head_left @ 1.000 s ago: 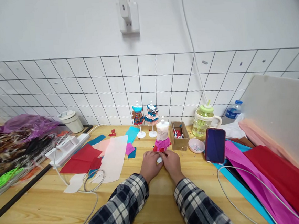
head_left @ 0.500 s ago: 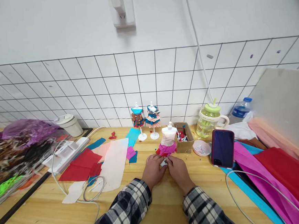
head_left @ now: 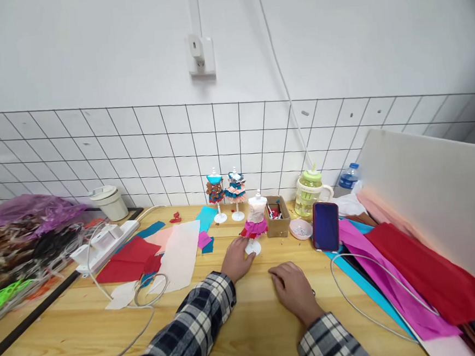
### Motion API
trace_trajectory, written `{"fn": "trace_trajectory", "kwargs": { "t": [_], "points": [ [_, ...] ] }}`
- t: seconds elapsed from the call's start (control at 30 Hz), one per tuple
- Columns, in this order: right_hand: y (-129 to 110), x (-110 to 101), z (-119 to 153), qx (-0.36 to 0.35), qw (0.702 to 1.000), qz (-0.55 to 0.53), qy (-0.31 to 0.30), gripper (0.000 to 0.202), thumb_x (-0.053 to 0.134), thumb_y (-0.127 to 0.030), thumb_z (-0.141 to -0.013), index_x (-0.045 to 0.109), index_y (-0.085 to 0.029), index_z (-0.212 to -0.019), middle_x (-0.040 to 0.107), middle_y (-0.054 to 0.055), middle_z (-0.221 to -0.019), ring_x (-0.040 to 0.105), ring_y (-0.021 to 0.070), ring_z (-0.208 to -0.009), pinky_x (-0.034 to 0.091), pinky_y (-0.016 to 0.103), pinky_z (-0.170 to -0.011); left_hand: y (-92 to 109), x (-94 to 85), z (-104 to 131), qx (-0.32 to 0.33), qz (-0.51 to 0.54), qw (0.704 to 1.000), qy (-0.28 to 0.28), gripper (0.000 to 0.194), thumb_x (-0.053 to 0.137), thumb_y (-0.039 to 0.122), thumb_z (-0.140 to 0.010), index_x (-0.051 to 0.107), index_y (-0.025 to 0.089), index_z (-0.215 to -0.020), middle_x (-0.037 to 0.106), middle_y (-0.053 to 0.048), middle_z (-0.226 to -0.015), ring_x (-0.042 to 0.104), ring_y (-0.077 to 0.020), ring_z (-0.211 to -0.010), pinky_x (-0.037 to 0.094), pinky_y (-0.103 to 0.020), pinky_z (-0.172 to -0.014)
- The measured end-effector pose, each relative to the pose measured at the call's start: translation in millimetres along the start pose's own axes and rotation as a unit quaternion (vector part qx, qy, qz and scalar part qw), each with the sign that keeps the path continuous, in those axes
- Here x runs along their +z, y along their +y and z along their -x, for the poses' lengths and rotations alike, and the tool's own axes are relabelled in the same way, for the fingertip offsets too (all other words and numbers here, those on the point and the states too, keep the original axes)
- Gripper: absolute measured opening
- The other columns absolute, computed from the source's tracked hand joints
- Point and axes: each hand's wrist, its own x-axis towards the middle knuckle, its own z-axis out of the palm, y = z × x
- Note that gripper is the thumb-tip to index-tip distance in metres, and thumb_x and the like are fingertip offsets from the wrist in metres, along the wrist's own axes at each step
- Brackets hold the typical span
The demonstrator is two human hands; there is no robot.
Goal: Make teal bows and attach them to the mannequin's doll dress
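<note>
Right of the pale cut fabric [head_left: 181, 253], the left hand [head_left: 236, 259] sits at the white base [head_left: 254, 248] of a miniature dress form [head_left: 257, 212], upright on the worktop [head_left: 252, 322]; whether its grip grasps, I cannot tell. Steadying seems the step in hand; adjusting the magenta skirt [head_left: 256, 228] would call for both hands. The right hand [head_left: 291, 287] lies apart, released.

Where your left hand [head_left: 236, 259] meets the near mannequin's white base [head_left: 253, 248], the fingertips are too small to show whether they grip it. Your right hand [head_left: 293, 287] hides its own palm. Both your plaid sleeves [head_left: 187, 327] run off the bottom edge. The bits in the cardboard box [head_left: 278, 229] and pink dish [head_left: 302, 237] are too tiny to make out, and the left edge cuts the tangled heap [head_left: 15, 250].
</note>
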Motion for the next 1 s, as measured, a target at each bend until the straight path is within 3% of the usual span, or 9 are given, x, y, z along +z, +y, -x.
{"fn": "trace_trajectory", "kwargs": {
  "t": [0.13,0.3,0.5,0.63,0.83,1.0],
  "points": [
    [-2,-2,6,-0.018,0.999,0.045,-0.006,0.023,0.048,-0.023,-0.089,0.069,-0.025,-0.098,0.066,0.004,-0.097,0.056,0.0177,-0.095,0.038,0.029,-0.084,1,-5.4,14,0.000,-0.003,0.999,0.039,0.046,0.053,0.021,-0.081,0.051,0.016,-0.127,0.057,-0.013,-0.124,0.048,-0.0266,-0.120,0.036,-0.047,-0.105],
    [-4,-3,7,-0.019,0.997,0.072,0.012,0.025,0.044,-0.032,-0.093,0.067,-0.023,-0.100,0.066,0.003,-0.094,0.055,0.0171,-0.094,0.034,0.029,-0.085,-2,-25.6,48,-0.001,-0.005,0.998,0.055,0.040,0.049,0.017,-0.082,0.057,0.019,-0.121,0.061,-0.010,-0.117,0.051,-0.0252,-0.115,0.038,-0.048,-0.104],
    [4,2,8,0.001,0.996,0.092,0.021,0.032,0.037,-0.031,-0.095,0.067,-0.021,-0.092,0.065,0.004,-0.090,0.054,0.0167,-0.091,0.032,0.029,-0.082,-14,-48.3,82,-0.009,-0.022,1.000,-0.004,0.027,0.055,0.018,-0.077,0.067,0.020,-0.102,0.066,-0.008,-0.103,0.057,-0.0247,-0.103,0.044,-0.045,-0.097],
    [10,5,7,0.016,0.994,0.100,0.029,0.033,0.037,-0.032,-0.095,0.068,-0.021,-0.091,0.066,0.005,-0.090,0.054,0.0169,-0.090,0.032,0.028,-0.080,-10,-47.2,96,0.002,-0.041,0.998,-0.049,0.029,0.055,0.021,-0.080,0.067,0.022,-0.107,0.063,-0.008,-0.113,0.056,-0.0241,-0.107,0.043,-0.041,-0.097],
    [14,5,8,0.041,0.993,0.106,0.030,0.037,0.033,-0.031,-0.097,0.067,-0.019,-0.095,0.066,0.006,-0.091,0.055,0.0175,-0.091,0.033,0.028,-0.082,13,-33.1,107,-0.008,-0.090,0.995,-0.040,0.037,0.042,0.017,-0.088,0.057,0.019,-0.121,0.054,-0.015,-0.125,0.044,-0.0308,-0.119,0.029,-0.053,-0.104],
    [5,6,9,0.035,0.995,0.093,0.005,0.036,0.035,-0.033,-0.096,0.068,-0.021,-0.091,0.065,0.006,-0.089,0.055,0.0184,-0.090,0.032,0.029,-0.080,12,-40.1,110,-0.004,-0.105,0.992,-0.065,0.038,0.040,0.020,-0.090,0.054,0.020,-0.125,0.052,-0.013,-0.130,0.043,-0.0293,-0.122,0.028,-0.051,-0.107]
  ]
}}
